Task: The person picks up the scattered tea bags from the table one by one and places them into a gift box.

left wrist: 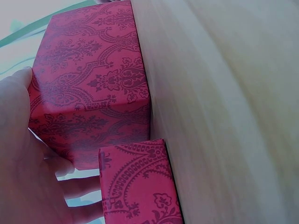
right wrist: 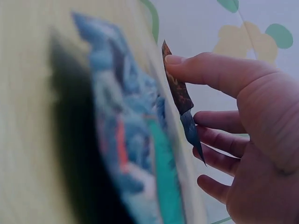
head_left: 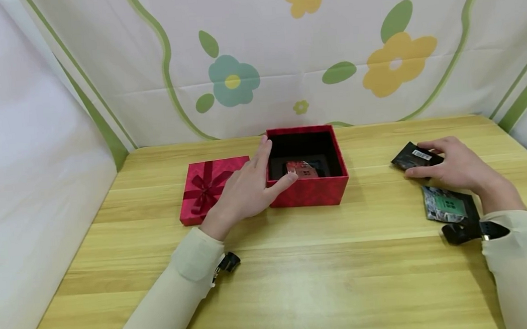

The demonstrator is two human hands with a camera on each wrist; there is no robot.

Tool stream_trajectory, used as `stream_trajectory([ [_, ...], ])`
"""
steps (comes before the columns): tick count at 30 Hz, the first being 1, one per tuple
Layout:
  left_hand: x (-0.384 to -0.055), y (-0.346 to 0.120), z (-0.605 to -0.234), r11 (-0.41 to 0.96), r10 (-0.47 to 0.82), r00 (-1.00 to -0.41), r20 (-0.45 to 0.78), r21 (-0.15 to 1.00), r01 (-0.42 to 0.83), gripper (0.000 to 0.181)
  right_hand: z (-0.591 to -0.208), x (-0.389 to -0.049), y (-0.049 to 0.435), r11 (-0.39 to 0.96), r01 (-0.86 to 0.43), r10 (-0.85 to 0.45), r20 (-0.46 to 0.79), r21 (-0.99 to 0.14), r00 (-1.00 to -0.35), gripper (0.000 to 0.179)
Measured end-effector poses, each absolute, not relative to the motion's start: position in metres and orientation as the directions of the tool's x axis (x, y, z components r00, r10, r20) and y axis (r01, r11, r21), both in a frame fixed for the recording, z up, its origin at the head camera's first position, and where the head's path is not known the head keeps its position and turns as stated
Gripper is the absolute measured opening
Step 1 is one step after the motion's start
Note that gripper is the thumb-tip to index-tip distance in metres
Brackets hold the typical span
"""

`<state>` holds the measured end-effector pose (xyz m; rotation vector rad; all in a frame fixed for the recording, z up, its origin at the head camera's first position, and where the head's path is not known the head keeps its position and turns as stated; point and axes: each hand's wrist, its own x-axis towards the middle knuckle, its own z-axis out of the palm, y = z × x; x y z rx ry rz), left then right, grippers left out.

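My right hand [head_left: 465, 165] pinches a flat black packet [head_left: 414, 156] with a white barcode label, thumb on one face and fingers on the other. A second packet [head_left: 447, 207], grey-patterned with a green panel, lies on the table below that hand. At the middle back stands a red patterned gift box [head_left: 308, 192] without its lid. My left hand [head_left: 246, 185] rests at the box's left front corner, fingers stretched along the side and thumb over the front rim. Inside the box lies a red packet [head_left: 302, 169], partly hidden by the front wall.
To the left of the box, the red lid [head_left: 194, 211] with a dark red bow lies on the wooden table [head_left: 316, 287], partly behind the left forearm. A floral cloth [head_left: 302, 56] hangs just behind the table's back edge.
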<state>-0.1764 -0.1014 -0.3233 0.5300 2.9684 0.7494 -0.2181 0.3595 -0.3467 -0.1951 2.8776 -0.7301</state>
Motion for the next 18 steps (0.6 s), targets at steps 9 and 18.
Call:
stream_trajectory([
  [9, -0.176, -0.101, -0.322, 0.831, 0.330, -0.943, 0.046, 0.460, 0.313, 0.103, -0.330, -0.215, 0.343, 0.855, -0.104, -0.169, -0.084, -0.508, -0.982, 0.096],
  [18, -0.177, -0.101, -0.324, 0.834, 0.328, -0.944, 0.046, 0.455, 0.312, 0.104, -0.314, -0.211, 0.328, 0.850, -0.127, -0.170, -0.039, -0.512, -0.985, 0.094],
])
